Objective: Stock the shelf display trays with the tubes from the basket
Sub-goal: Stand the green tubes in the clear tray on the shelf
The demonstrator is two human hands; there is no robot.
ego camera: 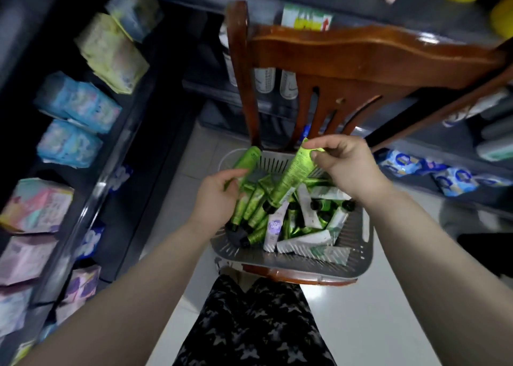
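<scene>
Green plastic fills both grips. The right hand (344, 168), right of centre, pinches the flat crimped end of one green tube (288, 179) between thumb and fingertips. The tube hangs down and to the left from the pinch, its dark cap low over the heap. The left hand (219, 199), left of centre, curls round a bunch of green tubes (251, 210). Their caps point down towards the lower left, and one tube sticks up past the fingers towards the rim.

Under both hands sits the grey slotted basket (355, 243), resting on the seat of a wooden chair (361, 49). Many more tubes lie in it: green ones, several white tubes (305, 240) and a lilac one (273, 226).

By the look of it the work is at the gathering step. A handful is collected but nothing in hand has reached a shelf. The dark shelves along the left edge carry soft packets (77, 101), and the blurred shelves at upper right carry bottles. No display tray can be made out in either, so how much is already stocked cannot be judged.
</scene>
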